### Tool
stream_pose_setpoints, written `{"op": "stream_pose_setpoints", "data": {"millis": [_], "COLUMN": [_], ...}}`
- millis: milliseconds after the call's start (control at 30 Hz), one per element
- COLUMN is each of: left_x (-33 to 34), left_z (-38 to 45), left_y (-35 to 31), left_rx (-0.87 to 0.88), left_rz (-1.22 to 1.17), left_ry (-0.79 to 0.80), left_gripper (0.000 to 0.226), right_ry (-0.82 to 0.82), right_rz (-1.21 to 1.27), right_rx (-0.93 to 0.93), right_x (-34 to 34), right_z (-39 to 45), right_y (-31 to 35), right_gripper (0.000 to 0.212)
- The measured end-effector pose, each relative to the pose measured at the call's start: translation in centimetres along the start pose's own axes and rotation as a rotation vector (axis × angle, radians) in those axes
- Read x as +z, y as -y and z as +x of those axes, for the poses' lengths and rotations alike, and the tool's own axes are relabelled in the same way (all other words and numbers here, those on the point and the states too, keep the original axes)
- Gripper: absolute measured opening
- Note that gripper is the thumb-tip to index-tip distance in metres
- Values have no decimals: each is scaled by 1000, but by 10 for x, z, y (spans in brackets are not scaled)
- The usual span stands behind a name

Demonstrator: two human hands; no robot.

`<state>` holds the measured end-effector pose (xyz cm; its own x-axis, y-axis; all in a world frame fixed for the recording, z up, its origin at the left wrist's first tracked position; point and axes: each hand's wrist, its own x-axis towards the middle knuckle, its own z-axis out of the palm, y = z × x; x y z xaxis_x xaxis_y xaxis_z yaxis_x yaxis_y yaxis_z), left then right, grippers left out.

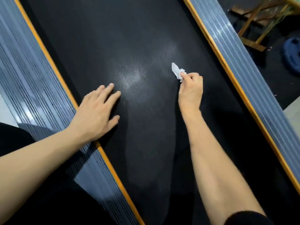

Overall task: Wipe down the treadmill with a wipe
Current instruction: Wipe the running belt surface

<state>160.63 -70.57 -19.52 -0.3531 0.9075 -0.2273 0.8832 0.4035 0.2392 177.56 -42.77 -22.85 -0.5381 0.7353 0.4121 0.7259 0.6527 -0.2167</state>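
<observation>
The black textured treadmill belt (pixel 133 46) fills the middle of the view and runs away from me. My left hand (pixel 95 112) lies flat on the belt near its left edge, fingers spread and straight. My right hand (pixel 191 90) pinches a small crumpled white wipe (pixel 177 71) between thumb and fingers. The wipe sticks out beyond the fingers over the right half of the belt. A pale sheen shows on the belt between my two hands.
Grey ribbed side rails with orange trim flank the belt on the left (pixel 29 82) and right (pixel 243 65). Beyond the right rail lie a wooden frame (pixel 259 18) and a blue weight plate (pixel 292 54) on a dark floor.
</observation>
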Motion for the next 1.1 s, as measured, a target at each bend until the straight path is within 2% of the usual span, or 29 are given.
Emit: {"op": "stream_pose_setpoints", "data": {"millis": [33, 67, 167, 267, 333, 367, 400, 467, 567, 600, 667, 767, 833, 900, 967, 1067, 1100], "left_x": [3, 7, 24, 31, 31, 31, 31, 32, 33, 33, 34, 35, 36, 36, 36, 36, 35], "left_z": [0, 0, 0, -2, -2, -2, -2, -1, -1, -2, -3, -3, -3, -4, -4, -5, -5], "left_y": [-5, -10, -18, -13, -11, -12, -13, -14, -13, -13, -12, -12, -11, -10, -9, -10, -10], "left_rx": [70, 126, 203, 212, 213, 209, 203, 196, 199, 197, 195, 202, 205, 208, 208, 206, 204], "left_rz": [23, 44, 91, 111, 114, 113, 114, 116, 120, 119, 114, 114, 105, 96, 99, 114, 115], "left_ry": [5, 28, 111, 142, 147, 152, 157, 161, 165, 167, 160, 147, 138, 133, 131, 128, 132], "left_gripper": [76, 80, 89, 92, 93, 92, 92, 92, 92, 92, 91, 91, 91, 90, 90, 89, 89], "right_ry": [-4, 16, 164, 185, 71, 17, 14, 130, 102, 60, 18, 171, 216, 165, 48, 71, 55], "right_rz": [9, 57, 248, 341, 228, 117, 28, 19, -31, -58, -15, 230, 349, 332, 132, -22, -27], "right_rx": [29, -31, -376, -527, -444, -345, -212, 71, 281, 245, 15, -330, -508, -592, -456, 63, 158], "right_x": [1, 2, -8, -12, -4, -1, 2, 4, 16, 18, 16, -3, -10, -6, 3, 12, 15], "right_z": [-3, -12, -61, -42, 0, 22, 41, 64, 68, 62, 35, -23, -28, 1, 41, 75, 77], "right_y": [12, 32, 95, 75, 24, -5, -35, -74, -64, -48, -4, 62, 70, 38, -17, -74, -71], "right_gripper": [28, 27, 29, 32, 32, 29, 27, 29, 28, 26, 24, 24, 24, 29, 32, 25, 24]}}
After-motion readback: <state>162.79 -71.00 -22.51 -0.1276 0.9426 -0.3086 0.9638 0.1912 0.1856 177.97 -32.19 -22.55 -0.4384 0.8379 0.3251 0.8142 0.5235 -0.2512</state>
